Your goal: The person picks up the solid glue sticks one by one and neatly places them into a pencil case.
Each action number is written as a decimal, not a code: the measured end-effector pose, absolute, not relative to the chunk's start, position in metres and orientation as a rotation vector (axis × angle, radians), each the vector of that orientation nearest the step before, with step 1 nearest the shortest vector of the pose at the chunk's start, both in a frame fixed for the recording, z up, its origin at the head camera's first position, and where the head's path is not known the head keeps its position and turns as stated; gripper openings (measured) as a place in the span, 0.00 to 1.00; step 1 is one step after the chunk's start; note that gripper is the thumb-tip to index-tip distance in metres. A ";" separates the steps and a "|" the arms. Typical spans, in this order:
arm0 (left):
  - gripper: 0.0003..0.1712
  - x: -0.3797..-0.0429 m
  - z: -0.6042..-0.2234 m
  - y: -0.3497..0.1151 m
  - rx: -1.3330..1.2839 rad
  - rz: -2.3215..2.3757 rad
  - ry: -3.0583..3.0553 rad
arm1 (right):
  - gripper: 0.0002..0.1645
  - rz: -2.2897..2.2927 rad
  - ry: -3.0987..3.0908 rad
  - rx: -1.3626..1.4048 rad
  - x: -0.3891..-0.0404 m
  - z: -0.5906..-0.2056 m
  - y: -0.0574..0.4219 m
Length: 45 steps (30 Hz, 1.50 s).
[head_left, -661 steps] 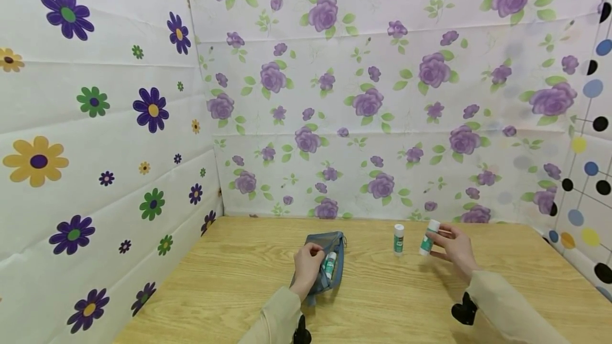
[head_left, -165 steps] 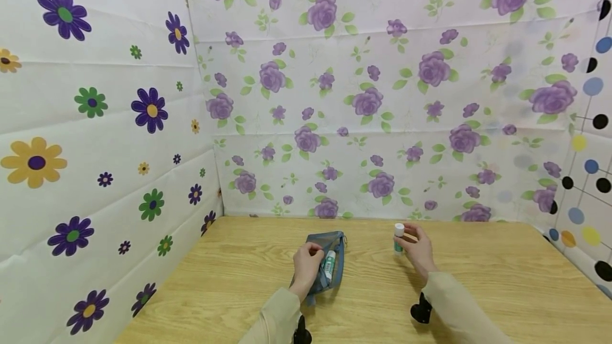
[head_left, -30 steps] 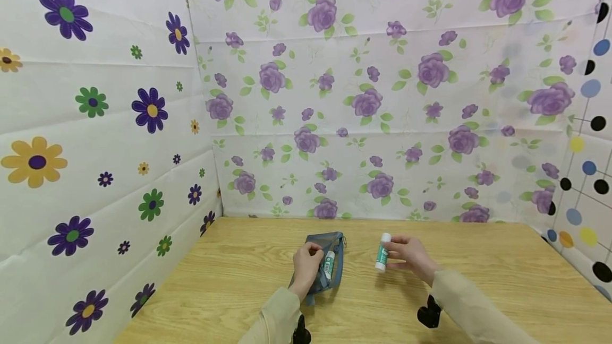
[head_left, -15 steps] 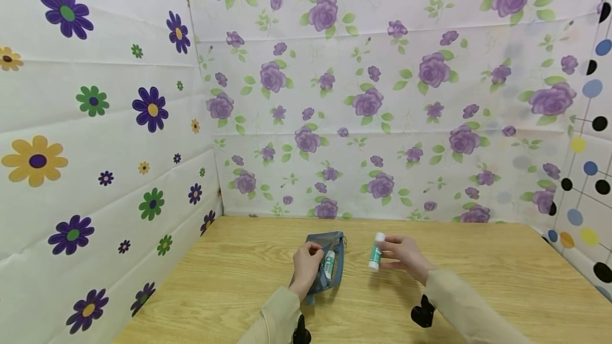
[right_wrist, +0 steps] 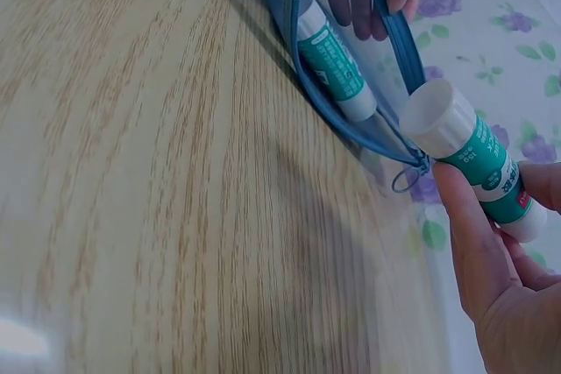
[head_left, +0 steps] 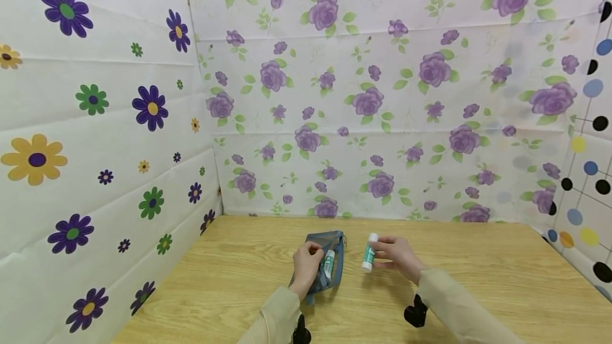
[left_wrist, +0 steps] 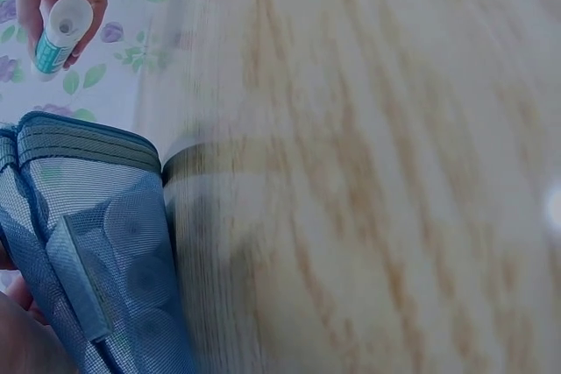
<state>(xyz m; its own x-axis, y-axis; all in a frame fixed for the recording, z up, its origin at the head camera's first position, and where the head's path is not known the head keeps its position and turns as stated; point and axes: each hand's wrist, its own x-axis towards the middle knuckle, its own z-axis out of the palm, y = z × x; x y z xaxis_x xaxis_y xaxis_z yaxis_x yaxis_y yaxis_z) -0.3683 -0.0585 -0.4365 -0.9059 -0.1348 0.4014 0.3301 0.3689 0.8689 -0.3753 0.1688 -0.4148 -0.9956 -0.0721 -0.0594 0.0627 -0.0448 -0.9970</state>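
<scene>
My left hand (head_left: 307, 267) pinches the edge of a blue mesh zip pouch (head_left: 340, 265), holding its mouth apart. Inside it lies a green-and-white glue stick (right_wrist: 333, 63), visible through the opening in the right wrist view. Through the mesh in the left wrist view, several round pale ends (left_wrist: 145, 278) show faintly. My right hand (head_left: 399, 255) grips another glue stick (head_left: 370, 252) between thumb and fingers, slightly tilted, above the table just right of the pouch. Its white end (right_wrist: 438, 120) points toward the pouch's mouth in the right wrist view.
The wood-grain table (head_left: 248, 248) reaches back to a wall sheet (head_left: 411, 121) printed with purple roses. A daisy-patterned sheet (head_left: 119, 195) borders the left side, and a dotted one (head_left: 583, 190) the right. A small cord loop (right_wrist: 405, 181) hangs at the pouch's zip end.
My right hand took up the glue stick that stood on the table and has carried it left toward the pouch, still moving left over the last second. My left hand stays at the pouch.
</scene>
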 end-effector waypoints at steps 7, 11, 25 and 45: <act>0.03 -0.369 -0.437 -0.059 -0.169 -1.551 -2.232 | 0.30 -2.190 2.109 -0.035 -0.377 -0.414 0.161; 0.03 -0.370 -0.437 -0.059 -0.169 -1.548 -2.233 | 0.29 -2.192 2.102 -0.030 -0.378 -0.414 0.154; 0.03 -0.372 -0.442 -0.061 -0.260 -1.559 -2.162 | 0.30 -2.186 2.052 -0.050 -0.376 -0.416 0.132; 0.03 -0.370 -0.438 -0.059 -0.161 -1.545 -2.239 | 0.29 -2.137 2.066 -0.018 -0.374 -0.422 0.108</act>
<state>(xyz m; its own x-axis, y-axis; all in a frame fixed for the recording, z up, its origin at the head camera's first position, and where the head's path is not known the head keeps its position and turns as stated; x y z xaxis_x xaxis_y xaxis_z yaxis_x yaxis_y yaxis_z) -0.3698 -0.0591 -0.4378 -0.9079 -0.1360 0.3965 0.3224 0.3779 0.8679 -0.3739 0.1080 -0.4217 -0.9857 -0.1293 -0.1079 0.1122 -0.0265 -0.9933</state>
